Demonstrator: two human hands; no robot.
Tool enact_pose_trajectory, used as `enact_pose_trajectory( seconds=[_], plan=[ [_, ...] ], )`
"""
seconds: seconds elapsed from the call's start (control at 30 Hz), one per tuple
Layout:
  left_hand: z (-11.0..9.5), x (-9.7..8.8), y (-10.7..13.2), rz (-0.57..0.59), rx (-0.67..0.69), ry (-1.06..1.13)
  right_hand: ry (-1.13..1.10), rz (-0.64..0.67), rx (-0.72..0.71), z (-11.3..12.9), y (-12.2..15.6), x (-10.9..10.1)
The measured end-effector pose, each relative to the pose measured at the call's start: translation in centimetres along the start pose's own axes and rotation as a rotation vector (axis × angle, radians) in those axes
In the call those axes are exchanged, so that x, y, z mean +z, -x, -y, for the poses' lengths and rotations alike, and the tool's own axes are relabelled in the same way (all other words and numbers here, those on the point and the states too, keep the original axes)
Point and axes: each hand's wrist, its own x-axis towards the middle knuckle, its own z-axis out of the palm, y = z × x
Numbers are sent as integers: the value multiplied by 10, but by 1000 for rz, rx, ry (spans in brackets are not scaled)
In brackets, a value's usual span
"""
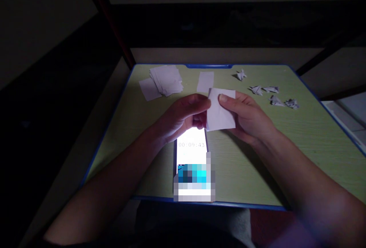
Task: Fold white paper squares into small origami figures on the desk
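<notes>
A small white piece of paper [219,116] is held up above the table's middle, between both hands. My left hand [185,112] pinches its left edge between thumb and fingers. With the thumb lying across the front and the fingers behind, my right hand [246,114] grips it from the right. The paper appears to have more than one layer at its left edge. Just beyond it lies a single flat sheet of paper [205,81]. Below my left hand a lit phone [191,145] rests on the table, showing 00:09:43; part of its screen is pixelated.
A loose stack of white paper sheets [167,80] lies at the far left of the green table [137,133]. Several small folded paper shapes [256,90] sit at the far right. Blue edging [243,204] borders the tabletop, and the surroundings are dark.
</notes>
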Motion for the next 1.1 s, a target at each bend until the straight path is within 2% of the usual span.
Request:
enact_pose_trajectory(
  seconds=[0.07,0.2,0.33,0.53,0.9,1.1],
  plan=[
    [-1,1,0,-39,24,12,0,-67,-46,-1,-2,0],
    [-2,9,1,-222,134,-186,-22,-167,-122,-5,-4,1],
    [0,16,3,-268,157,-301,0,-155,-126,-8,-3,1],
    [6,10,2,-353,201,-348,-14,-182,-204,-7,-5,0],
    [-1,11,4,-310,219,-379,-110,-288,-286,-6,-9,1],
    [0,14,6,-270,217,-374,-146,-367,-217,-4,-8,2]
  ],
)
